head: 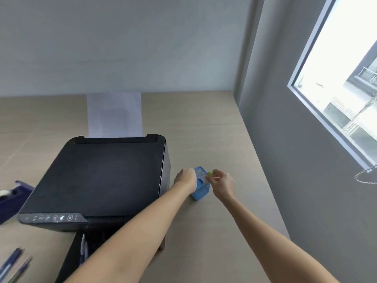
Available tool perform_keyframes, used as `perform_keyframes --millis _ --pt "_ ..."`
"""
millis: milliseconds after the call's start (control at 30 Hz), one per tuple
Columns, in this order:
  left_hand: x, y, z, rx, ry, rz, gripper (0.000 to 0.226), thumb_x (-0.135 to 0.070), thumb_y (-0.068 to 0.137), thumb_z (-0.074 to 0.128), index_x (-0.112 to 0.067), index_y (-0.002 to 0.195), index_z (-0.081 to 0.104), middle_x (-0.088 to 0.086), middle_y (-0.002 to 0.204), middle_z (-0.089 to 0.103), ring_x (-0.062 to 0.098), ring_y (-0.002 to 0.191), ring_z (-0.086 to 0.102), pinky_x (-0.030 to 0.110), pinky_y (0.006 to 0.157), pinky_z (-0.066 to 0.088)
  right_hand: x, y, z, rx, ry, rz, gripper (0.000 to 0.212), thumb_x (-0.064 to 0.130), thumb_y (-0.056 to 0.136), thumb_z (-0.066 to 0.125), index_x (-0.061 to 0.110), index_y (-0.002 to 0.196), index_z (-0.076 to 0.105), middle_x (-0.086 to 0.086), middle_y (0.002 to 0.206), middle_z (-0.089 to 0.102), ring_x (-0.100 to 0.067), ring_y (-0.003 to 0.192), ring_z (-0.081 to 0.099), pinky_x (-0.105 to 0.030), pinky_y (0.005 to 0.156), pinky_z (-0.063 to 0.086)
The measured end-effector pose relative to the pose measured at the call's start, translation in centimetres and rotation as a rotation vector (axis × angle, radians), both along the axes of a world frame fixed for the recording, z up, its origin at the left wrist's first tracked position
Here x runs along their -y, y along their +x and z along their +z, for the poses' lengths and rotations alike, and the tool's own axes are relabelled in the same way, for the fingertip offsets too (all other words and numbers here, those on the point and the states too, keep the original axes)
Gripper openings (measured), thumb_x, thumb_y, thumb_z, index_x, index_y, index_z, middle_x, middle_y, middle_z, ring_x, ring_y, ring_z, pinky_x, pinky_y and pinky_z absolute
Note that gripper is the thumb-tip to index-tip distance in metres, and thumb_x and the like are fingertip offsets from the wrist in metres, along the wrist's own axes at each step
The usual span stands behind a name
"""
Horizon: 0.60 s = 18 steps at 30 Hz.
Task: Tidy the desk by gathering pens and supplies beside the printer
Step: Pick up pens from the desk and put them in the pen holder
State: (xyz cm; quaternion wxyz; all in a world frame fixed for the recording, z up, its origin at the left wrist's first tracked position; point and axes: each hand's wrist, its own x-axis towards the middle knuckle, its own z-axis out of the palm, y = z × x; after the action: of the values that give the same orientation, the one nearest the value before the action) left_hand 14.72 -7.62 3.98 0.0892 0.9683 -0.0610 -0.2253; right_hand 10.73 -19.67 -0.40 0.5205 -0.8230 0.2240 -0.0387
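Observation:
A blue mesh pen holder (202, 185) stands on the wooden desk (204, 127) just right of the black printer (106, 176). My left hand (186, 178) grips the holder's left side. My right hand (221, 181) is pinched on a small object with a green tip (210, 173), held at the holder's right rim; what the object is stays unclear. Several blue pens (12, 264) lie at the bottom left corner. Another pen (83, 247) lies on the printer's front tray.
White paper (114, 115) stands upright in the printer's rear feed. A dark blue tape dispenser (10, 198) sits left of the printer. A grey wall (285, 160) with a window (344, 78) borders the desk's right edge.

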Motion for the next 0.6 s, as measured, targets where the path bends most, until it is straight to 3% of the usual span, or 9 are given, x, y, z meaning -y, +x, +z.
perform_keyframes --millis 67,200,300,367,500,600 --pt "-0.1 0.2 0.2 0.028 -0.029 0.010 0.026 -0.014 0.088 0.066 -0.001 0.110 0.061 0.017 0.117 0.065 0.033 0.106 0.064 0.035 0.079 0.051 -0.2 -0.2 -0.6 -0.033 -0.024 0.036 0.015 0.022 0.080 0.069 0.017 0.066 0.065 -0.010 0.079 0.072 -0.022 0.073 0.069 -0.030 0.064 0.053" --pt "-1.5 -0.8 1.7 0.045 -0.041 -0.027 0.020 -0.009 0.090 0.062 0.001 0.108 0.061 0.017 0.116 0.065 0.033 0.105 0.065 0.038 0.085 0.054 0.1 -0.8 -1.9 -0.053 -0.058 0.068 0.009 0.025 0.077 0.073 0.027 0.072 0.066 -0.008 0.080 0.073 -0.026 0.075 0.071 -0.049 0.075 0.059" --pt "-4.2 -3.2 4.2 0.126 -0.204 -0.098 0.029 -0.017 0.094 0.059 0.001 0.116 0.058 0.017 0.122 0.057 0.034 0.109 0.060 0.040 0.089 0.050 0.1 -1.5 -0.9 -0.034 -0.091 0.036 0.010 0.023 0.081 0.069 0.017 0.089 0.069 -0.013 0.090 0.074 -0.025 0.074 0.069 -0.047 0.079 0.058" --pt "-7.4 -5.4 6.5 0.204 -0.401 -0.133 0.034 -0.021 0.093 0.059 -0.001 0.122 0.058 0.016 0.120 0.059 0.030 0.108 0.059 0.037 0.092 0.050 -0.1 -1.9 1.0 0.009 -0.133 -0.010 0.015 0.021 0.086 0.065 0.011 0.096 0.067 -0.015 0.096 0.074 -0.024 0.073 0.067 -0.038 0.076 0.056" --pt "-17.9 -9.1 10.5 0.130 -0.723 -0.008 0.025 -0.022 0.092 0.062 -0.014 0.115 0.066 -0.001 0.103 0.070 0.012 0.085 0.070 0.017 0.072 0.053 -3.4 -3.5 5.4 0.196 -0.200 -0.038 0.011 0.019 0.090 0.059 0.011 0.093 0.067 -0.014 0.086 0.073 -0.027 0.072 0.066 -0.032 0.066 0.053" --pt "-27.4 -10.7 10.0 0.032 -0.677 0.120 0.009 -0.018 0.092 0.061 -0.014 0.093 0.070 -0.004 0.081 0.070 0.007 0.067 0.068 0.019 0.057 0.050 -8.5 -6.2 7.5 0.344 -0.224 0.022 0.014 0.024 0.089 0.056 0.017 0.080 0.064 -0.004 0.064 0.064 -0.018 0.060 0.060 -0.027 0.056 0.046"
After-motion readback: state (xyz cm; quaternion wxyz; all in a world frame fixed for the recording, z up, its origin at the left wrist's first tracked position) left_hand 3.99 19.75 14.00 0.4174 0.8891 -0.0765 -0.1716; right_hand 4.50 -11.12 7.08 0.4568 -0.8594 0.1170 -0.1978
